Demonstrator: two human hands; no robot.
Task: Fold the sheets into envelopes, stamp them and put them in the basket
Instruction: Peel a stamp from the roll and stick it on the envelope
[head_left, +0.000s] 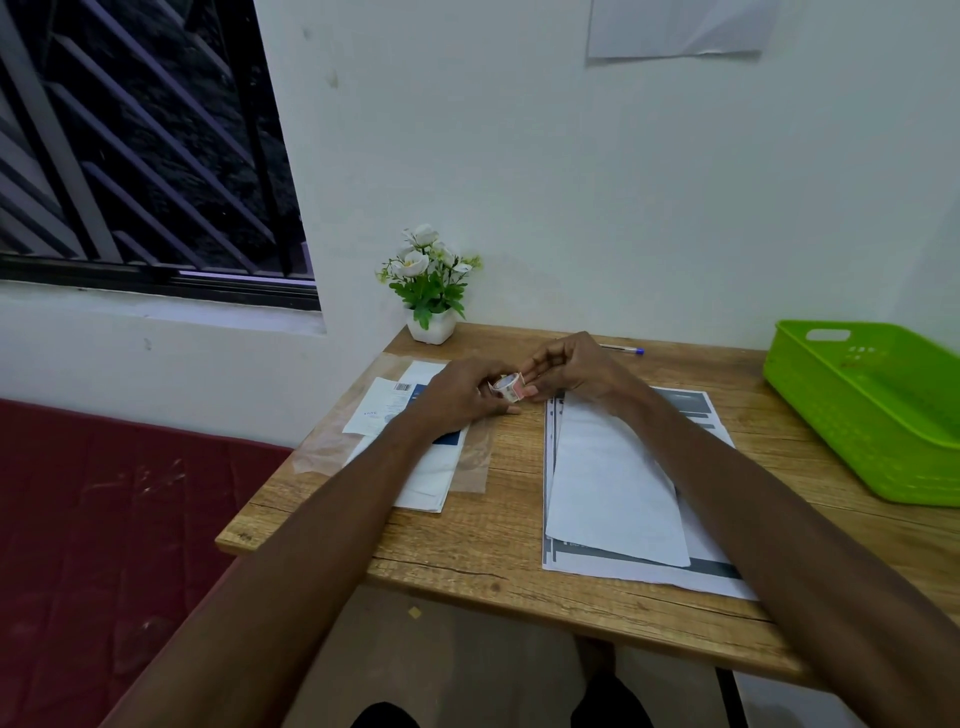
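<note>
Clerk: Roll (505, 387), stamps, one. Held above the desk (498, 530) between both hands. Left hand (462, 397) curls round it; right hand (563, 366) pinches the loose end at the fingertips.

Onlooker: Sheets?

Clerk: Folded sheet (613, 483), one, lying on a printed stack (701, 561), under the right forearm. Not stamped, as far as I can see. Second pile (431, 478) on the left, on a clear sleeve, under the left wrist.

Onlooker: Basket?

Clerk: Basket (872, 415), green, right edge of the desk, well apart from the hands. Nothing visible inside from where I stand.

Onlooker: Other items?

Clerk: Pen (621, 348), behind the right hand. Plant (431, 291), far corner by the wall.

Onlooker: Risks?

Clerk: First, the stamp may tear crooked if the end is pulled askew. Second, a freed stamp may cling to a fingertip or fold onto itself. Third, the roll is small and could slip out, then run off the near edge. Fourth, the forearm resting on the folded sheet could drag it off square or spring the fold when the arm lifts.
</note>
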